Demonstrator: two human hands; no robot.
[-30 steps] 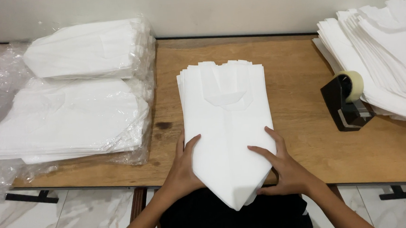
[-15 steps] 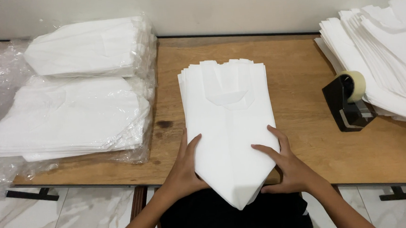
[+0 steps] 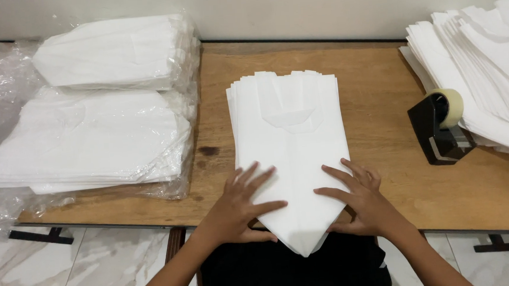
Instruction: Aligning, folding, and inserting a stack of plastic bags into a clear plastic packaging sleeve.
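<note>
While both hands lay flat, a stack of white paper bags (image 3: 290, 152) sat mid-table with its pointed end over the near edge

The left hand (image 3: 240, 205) pressed palm-down with fingers spread wide on the stack's lower left side, and the right hand (image 3: 358, 198) did the same on its lower right, neither gripping anything; the stack rested on the wooden table (image 3: 381, 88), its tip hanging just past the edge above a dark garment (image 3: 292, 273). Two plastic-wrapped bundles of white bags (image 3: 95, 141) lay at the left, a black tape dispenser (image 3: 439, 126) stood at the right, just beside a fanned pile of white bags (image 3: 485, 70)
</note>
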